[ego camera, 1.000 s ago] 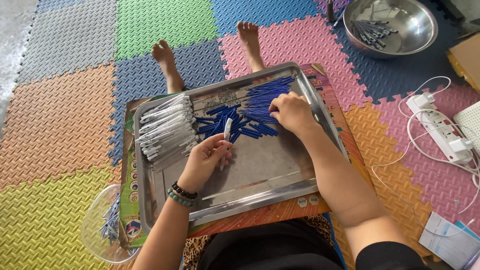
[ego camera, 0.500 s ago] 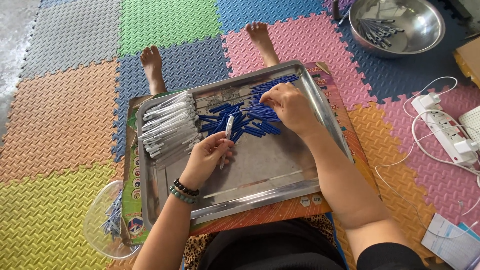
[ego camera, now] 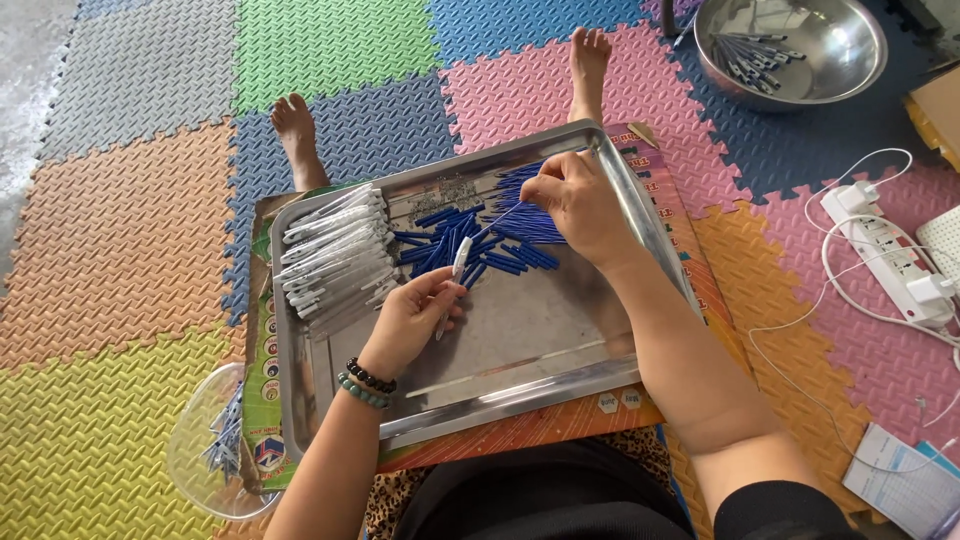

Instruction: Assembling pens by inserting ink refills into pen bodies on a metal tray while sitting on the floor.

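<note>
Since 0.5 s earlier, the right hand (ego camera: 580, 200) had lifted, pinching a thin refill (ego camera: 505, 215) toward the white pen barrel (ego camera: 458, 262) the left hand (ego camera: 415, 320) gripped; insertion wanted careful alignment.

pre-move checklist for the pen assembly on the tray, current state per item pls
1. Left hand grips the white pen barrel, open end toward the other hand: ok.
2. Right hand pinches a thin refill, tip aimed at the barrel: ok.
3. Refill tip actually inside the barrel mouth: cannot tell, too small to see.
4. Blue parts in reach on the metal tray: ok.
5. White barrels stacked at the tray's left side, within reach: ok.
6. Steel bowl with pieces inside sits far off, past the feet: not ok for a quick reach, likely.
</note>
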